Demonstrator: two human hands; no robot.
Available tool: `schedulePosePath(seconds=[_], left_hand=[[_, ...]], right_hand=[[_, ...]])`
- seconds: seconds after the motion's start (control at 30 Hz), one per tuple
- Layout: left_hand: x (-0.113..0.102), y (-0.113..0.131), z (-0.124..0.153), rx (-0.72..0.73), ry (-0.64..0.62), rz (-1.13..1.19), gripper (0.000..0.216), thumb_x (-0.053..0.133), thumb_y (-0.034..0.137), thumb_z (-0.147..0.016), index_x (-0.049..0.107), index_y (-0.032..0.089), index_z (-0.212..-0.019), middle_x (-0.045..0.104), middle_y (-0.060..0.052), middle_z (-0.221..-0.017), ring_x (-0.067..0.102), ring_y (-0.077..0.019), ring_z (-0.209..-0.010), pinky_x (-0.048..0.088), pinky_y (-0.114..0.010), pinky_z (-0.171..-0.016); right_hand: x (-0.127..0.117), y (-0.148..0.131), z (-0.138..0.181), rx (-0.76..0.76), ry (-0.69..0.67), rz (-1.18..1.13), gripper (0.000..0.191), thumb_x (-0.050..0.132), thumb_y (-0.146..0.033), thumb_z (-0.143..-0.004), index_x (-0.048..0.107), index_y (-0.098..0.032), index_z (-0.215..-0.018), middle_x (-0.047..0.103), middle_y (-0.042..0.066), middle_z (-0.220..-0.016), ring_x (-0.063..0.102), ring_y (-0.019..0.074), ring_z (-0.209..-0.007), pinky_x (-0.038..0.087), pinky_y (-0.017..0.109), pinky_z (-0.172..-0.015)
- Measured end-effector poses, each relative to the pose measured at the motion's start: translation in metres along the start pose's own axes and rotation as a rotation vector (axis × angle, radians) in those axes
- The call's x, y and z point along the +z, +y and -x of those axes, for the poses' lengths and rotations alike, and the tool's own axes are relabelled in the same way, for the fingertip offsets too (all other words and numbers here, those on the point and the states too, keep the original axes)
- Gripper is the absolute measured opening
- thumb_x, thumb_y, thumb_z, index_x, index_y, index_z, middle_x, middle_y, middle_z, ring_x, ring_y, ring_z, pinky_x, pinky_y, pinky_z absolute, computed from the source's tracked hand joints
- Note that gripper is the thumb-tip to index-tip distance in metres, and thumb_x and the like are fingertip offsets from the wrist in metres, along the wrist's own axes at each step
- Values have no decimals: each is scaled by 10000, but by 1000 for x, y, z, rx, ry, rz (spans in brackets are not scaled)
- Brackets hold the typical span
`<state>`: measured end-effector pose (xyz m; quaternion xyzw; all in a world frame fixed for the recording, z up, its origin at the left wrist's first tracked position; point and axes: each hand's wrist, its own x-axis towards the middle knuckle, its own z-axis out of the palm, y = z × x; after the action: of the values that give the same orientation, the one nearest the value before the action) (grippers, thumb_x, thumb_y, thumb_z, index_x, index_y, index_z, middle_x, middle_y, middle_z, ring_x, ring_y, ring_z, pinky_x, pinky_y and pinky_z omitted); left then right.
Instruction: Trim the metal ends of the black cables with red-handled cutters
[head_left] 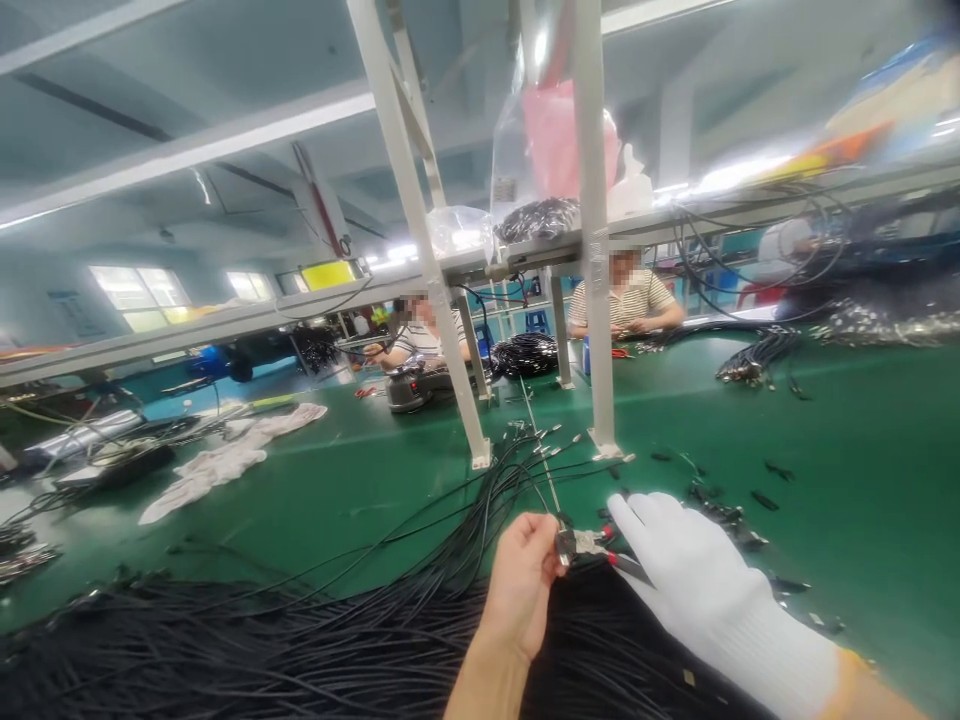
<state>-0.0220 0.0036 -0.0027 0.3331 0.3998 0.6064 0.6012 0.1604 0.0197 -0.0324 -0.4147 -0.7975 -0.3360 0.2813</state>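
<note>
My bare left hand [525, 580] is closed in a pinch on the metal end of a thin cable [564, 545] that runs away from me over the green table [825, 450]. In a white glove, my right hand [697, 580] grips a small red-handled cutting tool [604, 548] whose jaws meet that cable end. A thick mass of black cables [262, 640] lies under both hands along the near edge. Several cable ends [540, 440] fan out toward the white rack posts.
White rack posts [596, 300] stand on the table ahead, carrying a shelf with plastic bags [555, 150]. Two people sit working at the far side [630, 300]. White cloths [225, 460] lie at left; black offcuts [735, 515] are scattered right of my hands.
</note>
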Motion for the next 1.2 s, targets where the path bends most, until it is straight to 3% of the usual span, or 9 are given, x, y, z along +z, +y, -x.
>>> schedulePosePath(seconds=[0.2,0.4,0.5,0.6,0.7,0.87,0.97,1.1,1.2], left_hand=[[0,0,1,10,-1,4,480,906,471,-543,578,147,-674,549,39,-598,445,-63,-540,357,-199,-520],[2,0,4,-16,-54,-66,461,823,533,-651,582,150,-740,554,24,-646,473,-83,-569,378,-215,-545],[5,-2,8,36,-72,-340,449,661,613,-783,563,175,-805,552,12,-672,508,-123,-596,379,-243,-550],[7,-3,12,178,-113,-724,338,604,504,-864,502,208,-738,504,28,-644,452,-128,-587,323,-256,-550],[5,2,15,259,-182,-924,282,497,394,-935,437,226,-715,448,45,-646,376,-128,-592,277,-267,-564],[-2,23,17,118,-416,-972,237,399,345,-967,418,227,-763,488,31,-720,431,-137,-657,327,-271,-635],[-2,34,20,74,-466,-897,244,353,295,-971,427,217,-752,476,23,-733,416,-134,-679,340,-275,-669],[3,39,26,-2,-521,-636,247,382,262,-936,424,202,-701,419,25,-683,346,-124,-634,291,-278,-610],[6,36,28,-62,-579,-331,215,438,272,-894,409,201,-693,381,43,-627,285,-106,-576,226,-276,-565]], right_hand=[[7,-3,5,50,-99,99,325,549,-331,-902,614,-104,-1126,624,97,-825,533,241,-725,324,353,-620],[9,2,13,44,-68,21,261,554,-291,-896,642,-136,-1086,633,72,-793,559,227,-700,319,336,-614],[9,7,17,82,-95,11,201,571,-283,-880,662,-159,-1008,617,54,-745,569,225,-663,311,326,-586],[7,13,20,101,-155,-10,168,577,-300,-878,666,-186,-963,625,49,-755,583,218,-652,312,314,-566],[-2,17,19,143,-249,-108,201,532,-354,-905,670,-219,-962,646,48,-780,602,218,-668,337,307,-573],[-35,19,2,364,-553,-537,212,528,-396,-881,685,-261,-836,667,7,-738,604,183,-659,378,280,-600],[-49,21,-5,504,-716,-898,226,570,-426,-842,685,-245,-770,656,-9,-679,575,162,-626,375,257,-573],[-55,20,0,636,-951,-1492,369,573,-535,-838,695,-190,-886,609,-10,-593,523,125,-537,386,238,-540],[-60,17,3,738,-956,-1832,474,556,-597,-839,697,-151,-914,596,2,-618,535,111,-560,418,223,-561]])
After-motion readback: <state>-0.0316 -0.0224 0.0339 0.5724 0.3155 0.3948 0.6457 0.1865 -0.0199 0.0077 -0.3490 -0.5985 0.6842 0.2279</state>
